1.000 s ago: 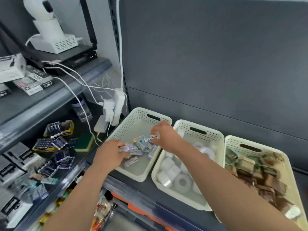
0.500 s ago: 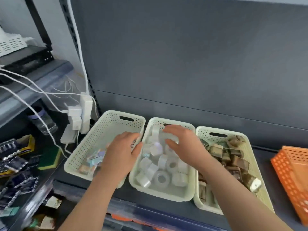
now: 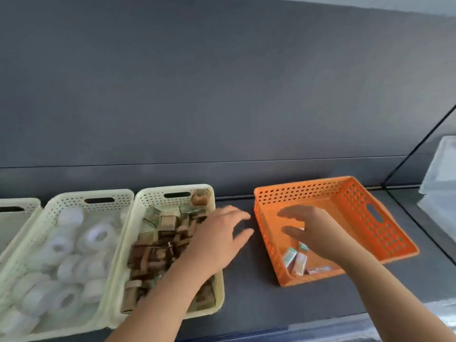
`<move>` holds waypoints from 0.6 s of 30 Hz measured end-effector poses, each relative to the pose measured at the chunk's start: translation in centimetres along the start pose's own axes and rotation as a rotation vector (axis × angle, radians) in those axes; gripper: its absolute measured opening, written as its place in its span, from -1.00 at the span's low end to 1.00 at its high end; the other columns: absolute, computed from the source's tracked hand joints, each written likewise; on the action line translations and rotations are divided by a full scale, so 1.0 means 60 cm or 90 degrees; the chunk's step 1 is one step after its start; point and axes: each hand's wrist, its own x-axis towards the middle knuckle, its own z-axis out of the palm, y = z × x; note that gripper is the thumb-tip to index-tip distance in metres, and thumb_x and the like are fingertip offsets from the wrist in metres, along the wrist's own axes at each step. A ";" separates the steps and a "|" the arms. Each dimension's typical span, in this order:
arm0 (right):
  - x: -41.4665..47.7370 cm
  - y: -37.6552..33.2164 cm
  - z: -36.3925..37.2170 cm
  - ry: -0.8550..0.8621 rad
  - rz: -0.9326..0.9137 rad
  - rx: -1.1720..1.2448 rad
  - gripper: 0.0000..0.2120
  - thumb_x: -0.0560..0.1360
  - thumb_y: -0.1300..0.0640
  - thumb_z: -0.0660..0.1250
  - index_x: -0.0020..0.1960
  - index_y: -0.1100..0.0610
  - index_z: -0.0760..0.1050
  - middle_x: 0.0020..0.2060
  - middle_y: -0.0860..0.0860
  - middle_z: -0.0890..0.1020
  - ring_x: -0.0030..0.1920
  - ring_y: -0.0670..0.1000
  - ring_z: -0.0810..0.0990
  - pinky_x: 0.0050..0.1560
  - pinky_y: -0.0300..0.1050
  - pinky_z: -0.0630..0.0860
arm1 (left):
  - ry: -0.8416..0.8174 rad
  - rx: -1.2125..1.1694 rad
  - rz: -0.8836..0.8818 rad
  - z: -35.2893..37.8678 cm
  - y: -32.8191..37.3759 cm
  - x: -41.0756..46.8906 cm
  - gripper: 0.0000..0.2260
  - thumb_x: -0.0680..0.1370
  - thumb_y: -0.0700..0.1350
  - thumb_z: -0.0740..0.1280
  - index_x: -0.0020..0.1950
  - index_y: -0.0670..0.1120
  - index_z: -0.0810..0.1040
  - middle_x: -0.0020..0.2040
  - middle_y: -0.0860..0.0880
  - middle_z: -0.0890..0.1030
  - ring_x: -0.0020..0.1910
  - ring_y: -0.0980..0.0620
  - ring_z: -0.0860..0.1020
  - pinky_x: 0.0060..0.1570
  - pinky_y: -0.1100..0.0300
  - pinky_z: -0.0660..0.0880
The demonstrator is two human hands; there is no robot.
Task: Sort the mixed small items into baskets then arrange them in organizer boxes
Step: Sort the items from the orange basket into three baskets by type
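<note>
In the near left corner of the orange basket [image 3: 365, 191] lie a few small packets [image 3: 296, 261], pale with teal ends, and one pinkish flat piece just to their right against the near wall. The rest of the basket floor shows bare orange. The right hand [image 3: 318, 233] hovers above the inside of the orange basket, over its left half, with fingers straight and spread wide and nothing held; the fingertips point toward the basket's left wall. Whether the palm touches the packets cannot be told.

Just left of the orange basket, over the strip of dark shelf [image 3: 246, 297] beside it, the left hand [image 3: 217, 238] reaches with fingers extended and apart, also holding nothing. Its wrist and forearm cross the nearest cream basket [image 3: 172, 190], which is the first one to the left of the orange basket and is packed with brown and greenish clips or small boxes [image 3: 158, 253], blurred.

Further left of the orange basket, touching that one, a second cream basket [image 3: 74, 197] holds white tape rolls [image 3: 71, 255]. A third cream basket [image 3: 17, 202] shows only its corner at the far left.

Behind the orange basket rises a grey back panel [image 3: 222, 95]; well to its right sits a translucent box [image 3: 441, 181].
</note>
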 end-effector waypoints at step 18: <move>0.091 0.209 -0.002 -0.257 -0.324 -0.061 -0.79 0.41 0.03 0.46 0.04 -0.04 0.61 -0.01 -0.07 0.48 0.02 -0.10 0.38 0.05 -0.21 0.39 | -0.004 0.015 -0.229 0.132 0.104 0.061 -0.54 0.45 0.05 0.44 0.33 0.08 0.47 0.38 0.29 0.27 0.33 0.28 0.26 0.28 0.33 0.17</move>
